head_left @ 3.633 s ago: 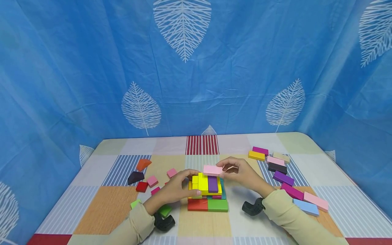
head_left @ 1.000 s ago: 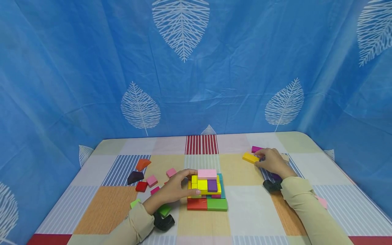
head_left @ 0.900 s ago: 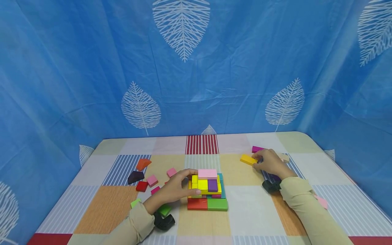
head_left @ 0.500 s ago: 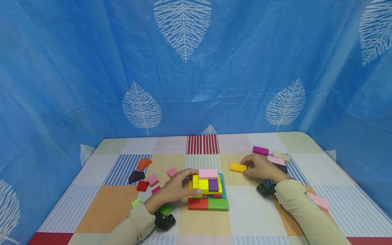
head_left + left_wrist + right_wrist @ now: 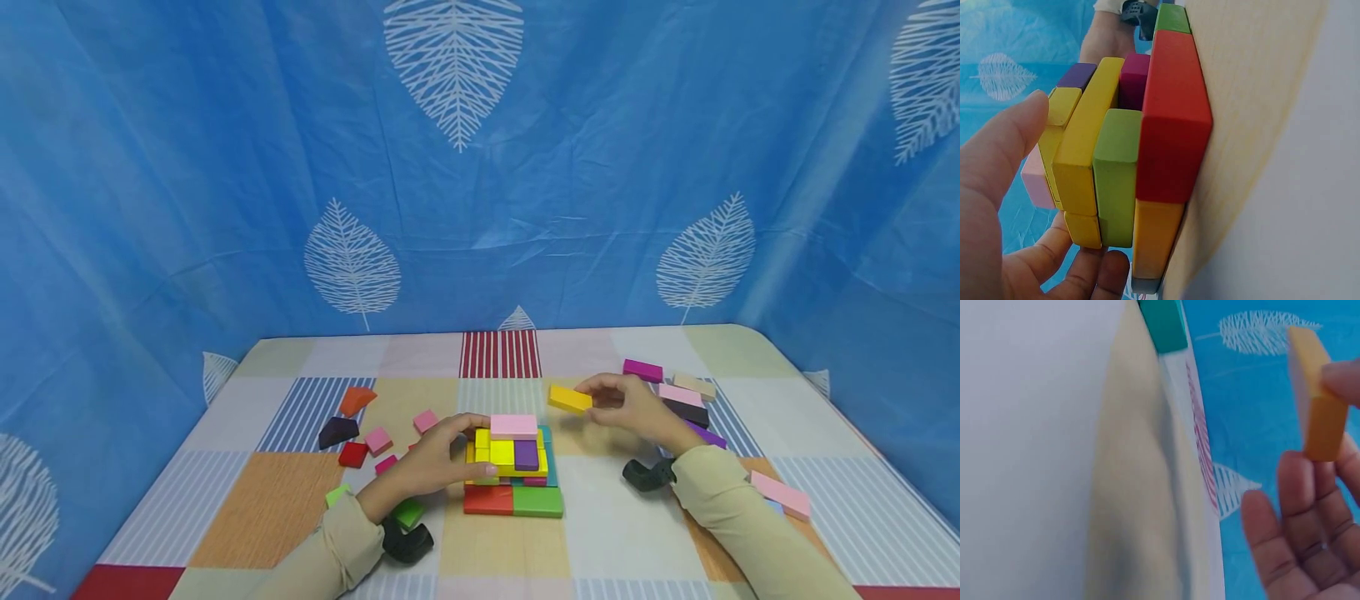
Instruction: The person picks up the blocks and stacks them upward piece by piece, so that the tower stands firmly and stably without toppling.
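Yellow rectangular block [image 5: 568, 399], its right end pinched by the right hand [image 5: 628, 408], hangs just right of the coloured block stack [image 5: 513, 469]. The left hand [image 5: 431, 462] grips the stack, thumb near, fingers far; light, even pressure should avoid shifting layers.

Smooth and painted-looking, set against cloth.
Looking like painted wood, smooth with a soft sheen, on the red block [image 5: 1175, 115] and lime block [image 5: 1115, 194]; smooth, more matt on the orange-yellow block [image 5: 1327, 425], though blurred there. Cloth-like, faintly glossy and creased on the blue curtain [image 5: 480, 208]; smooth, printed and matt on the tablecloth [image 5: 502, 546]; matt, soft cloth at the sleeves [image 5: 727, 504]; seemingly hard plastic for the black wrist fittings [image 5: 647, 477].
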Motion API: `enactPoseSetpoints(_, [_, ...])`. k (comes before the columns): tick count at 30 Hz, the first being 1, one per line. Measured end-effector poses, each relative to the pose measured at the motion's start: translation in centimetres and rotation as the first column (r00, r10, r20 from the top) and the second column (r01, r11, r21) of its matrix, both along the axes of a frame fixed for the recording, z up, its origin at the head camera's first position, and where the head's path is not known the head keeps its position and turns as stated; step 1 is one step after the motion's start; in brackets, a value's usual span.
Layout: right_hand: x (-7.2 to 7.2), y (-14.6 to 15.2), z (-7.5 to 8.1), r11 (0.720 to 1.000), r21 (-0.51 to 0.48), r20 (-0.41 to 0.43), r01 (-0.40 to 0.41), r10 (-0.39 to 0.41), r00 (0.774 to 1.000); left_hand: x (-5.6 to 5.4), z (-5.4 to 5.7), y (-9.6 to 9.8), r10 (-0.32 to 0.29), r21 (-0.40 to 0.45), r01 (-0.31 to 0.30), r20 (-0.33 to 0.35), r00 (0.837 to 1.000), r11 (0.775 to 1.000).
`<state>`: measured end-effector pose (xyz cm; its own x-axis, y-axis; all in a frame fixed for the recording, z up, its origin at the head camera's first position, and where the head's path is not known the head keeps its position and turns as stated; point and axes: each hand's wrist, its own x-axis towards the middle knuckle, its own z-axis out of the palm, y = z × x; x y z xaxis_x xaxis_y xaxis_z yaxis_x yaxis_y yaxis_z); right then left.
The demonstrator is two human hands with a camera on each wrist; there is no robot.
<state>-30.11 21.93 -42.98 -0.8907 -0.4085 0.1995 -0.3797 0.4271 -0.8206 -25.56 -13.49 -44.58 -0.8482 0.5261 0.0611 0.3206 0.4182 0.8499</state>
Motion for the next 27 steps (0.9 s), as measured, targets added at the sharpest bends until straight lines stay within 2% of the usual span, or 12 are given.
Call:
enactPoseSetpoints(5, [0.8,-0.8,0.6,0.993,-0.112,-0.024,-0.037,0.034,0.999,0.1,0.0,0.1,0.005,0.002,-0.005,0.012,1.000,1.000])
enactPoseSetpoints(13, [1.8,-2.1,1.5,0.979,-0.151,-0.102,-0.139,0.125,0.987,0.0,0.0,0.1,0.003,0.004,-0.003,0.009,1.000,1.000])
enactPoseSetpoints(21, [3.0,-3.5,2.1,0.966,-0.096,-0.233,-0.239,0.211,0.949,0.0,0.0,0.1,0.009,-0.010,-0.009,0.003,1.000,1.000])
enactPoseSetpoints(27, [3.8,-4.6,2.2,0.953,-0.023,-0.323,-0.303,0.279,0.904,0.0,0.0,0.0,-0.003,-0.001,0.003,0.004,1.000,1.000])
